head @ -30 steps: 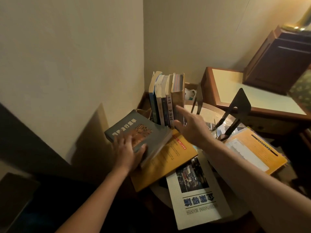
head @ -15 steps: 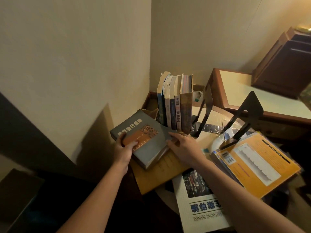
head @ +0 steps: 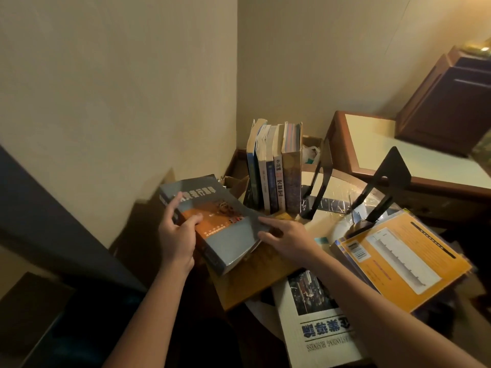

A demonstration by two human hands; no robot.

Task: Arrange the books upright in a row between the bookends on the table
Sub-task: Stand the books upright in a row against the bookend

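Left hand (head: pixel 176 240) clamped on grey book (head: pixel 228 235), right hand (head: pixel 288 239) at its other edge.

Left thumb on the cover, fingers curled round the spine side; right fingers (head: pixel 265 221) stretched out straight, touching the page edge. Grey book aslant across a yellow book (head: pixel 255 280) at the front left of the counter (head: pixel 337 189), just before a row (head: pixel 273 168) of five upright books in the corner. Dark bookend (head: pixel 317 187) just right of that row; second bookend (head: pixel 382 187) farther right, by an orange book (head: pixel 403 261) lying flat. White book (head: pixel 318 330) flat, nearest the camera.
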